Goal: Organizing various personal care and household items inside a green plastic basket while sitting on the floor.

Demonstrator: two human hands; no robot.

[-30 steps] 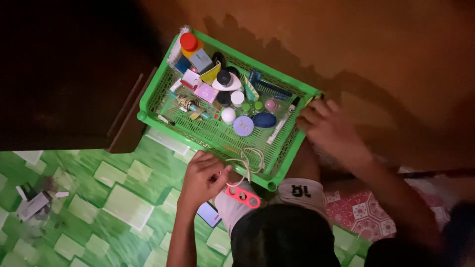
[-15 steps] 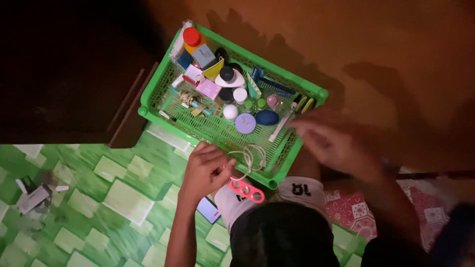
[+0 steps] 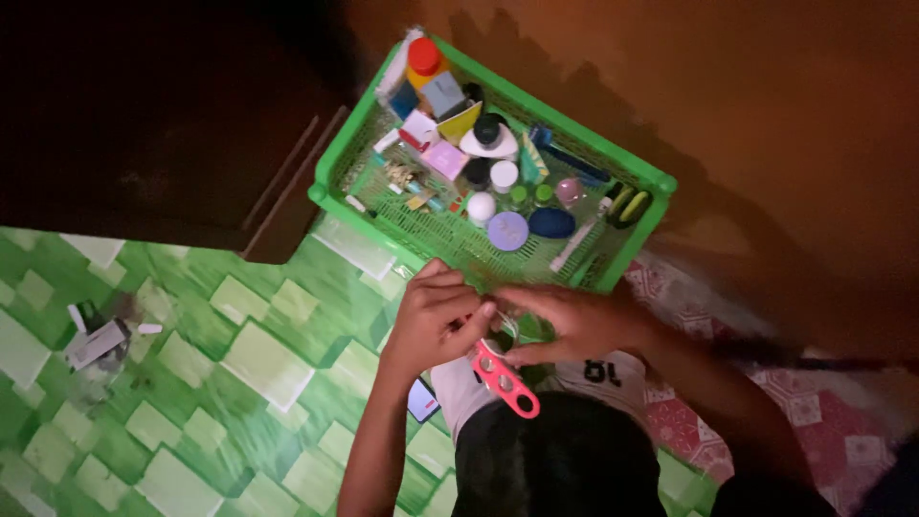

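We take the green slotted plastic basket (image 3: 639, 178) as our landmark. It rests on the floor against a brown wall, and its tray holds many small toiletries: an orange bottle with a red cap (image 3: 424, 59) in its far left corner, a round lilac lid (image 3: 507, 231) and a dark blue oval case (image 3: 551, 222) toward its near side, and a white tube (image 3: 572, 247) slanting beside them.

Just in front of the basket's near rim we see both hands meet. The left hand (image 3: 436, 316) is curled with fingers bent and its thumb pressed toward the right hand's fingertips. The right hand (image 3: 565, 321) is likewise curled. Between them sits a coiled white cord (image 3: 502, 331), mostly hidden; both hands appear to pinch it, though we cannot tell exactly how each finger closes on it.

A flat pink plastic piece with round holes (image 3: 504, 379) hangs just below the two hands, on the side away from the basket; it touches the left hand's thumb side.

Left of the basket stands a dark wooden cabinet (image 3: 153, 124), and a green patterned floor mat (image 3: 239, 364) lies below it.
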